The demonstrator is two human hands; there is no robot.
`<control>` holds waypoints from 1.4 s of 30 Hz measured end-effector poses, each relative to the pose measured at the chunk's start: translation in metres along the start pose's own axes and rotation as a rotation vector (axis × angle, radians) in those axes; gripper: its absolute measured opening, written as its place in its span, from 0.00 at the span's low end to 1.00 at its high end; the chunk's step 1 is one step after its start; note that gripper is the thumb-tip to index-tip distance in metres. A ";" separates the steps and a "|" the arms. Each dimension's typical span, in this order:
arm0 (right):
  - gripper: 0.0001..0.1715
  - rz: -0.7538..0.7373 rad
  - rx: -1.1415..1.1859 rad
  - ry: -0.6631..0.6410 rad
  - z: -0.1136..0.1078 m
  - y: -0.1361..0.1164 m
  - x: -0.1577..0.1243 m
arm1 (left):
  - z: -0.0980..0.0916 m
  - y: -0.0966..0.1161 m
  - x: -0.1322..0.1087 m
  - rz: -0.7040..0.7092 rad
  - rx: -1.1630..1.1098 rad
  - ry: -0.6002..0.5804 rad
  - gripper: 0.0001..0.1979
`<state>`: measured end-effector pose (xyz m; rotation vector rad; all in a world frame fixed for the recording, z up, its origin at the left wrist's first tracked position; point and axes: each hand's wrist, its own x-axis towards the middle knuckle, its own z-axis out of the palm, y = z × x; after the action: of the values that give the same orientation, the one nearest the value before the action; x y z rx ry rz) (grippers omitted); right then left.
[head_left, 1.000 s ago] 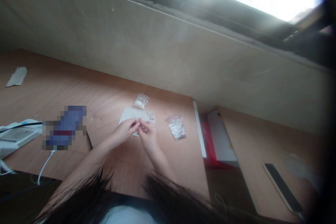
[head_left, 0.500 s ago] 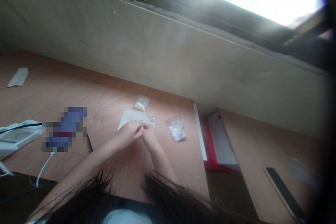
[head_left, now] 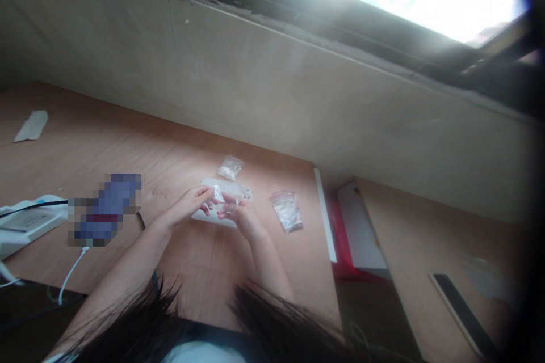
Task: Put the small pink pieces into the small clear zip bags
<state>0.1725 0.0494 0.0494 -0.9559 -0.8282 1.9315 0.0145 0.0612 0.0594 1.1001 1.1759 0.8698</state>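
Note:
A small white card-like piece (head_left: 218, 194) with faint dark specks is pinched in my left hand (head_left: 196, 201), between the thumb and first fingers. Facing it from the right is my right hand (head_left: 243, 214), its fingers apart and pointing towards the piece. A pale patch by its fingertips is too blurred to name. Both hands are over a whitish flat sheet (head_left: 216, 218) on the wooden table. Tiny dark bits (head_left: 248, 194) show at that sheet's right end. Just beyond it lies a small clear plastic bag (head_left: 230, 168).
More clear bags with reddish edges (head_left: 288, 211) lie to the right of my hands. A blurred-out blue object (head_left: 108, 204) with a white cable and a white power strip (head_left: 36, 221) are on the left. Across a gap, a dark phone-like slab (head_left: 462, 312) rests on another table.
My hands were pressed together over the sheet. Now they have come apart, the left one moving left and up, and the white piece shows between them.

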 end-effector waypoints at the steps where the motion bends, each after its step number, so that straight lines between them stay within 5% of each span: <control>1: 0.19 0.002 -0.011 0.000 -0.001 0.000 0.002 | -0.001 -0.001 0.001 -0.029 -0.026 -0.039 0.14; 11: 0.17 0.143 0.081 -0.054 -0.024 0.011 0.022 | -0.012 -0.003 0.009 -0.163 0.113 -0.227 0.18; 21: 0.20 0.321 0.200 -0.072 -0.038 0.024 0.021 | -0.024 -0.013 0.010 -0.141 0.150 -0.110 0.17; 42: 0.22 0.253 -0.134 -0.042 -0.017 0.015 0.021 | -0.017 -0.014 0.005 -0.154 0.053 -0.173 0.15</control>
<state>0.1730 0.0643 0.0218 -1.1499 -0.9053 2.1385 -0.0011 0.0654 0.0445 1.0894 1.1275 0.6159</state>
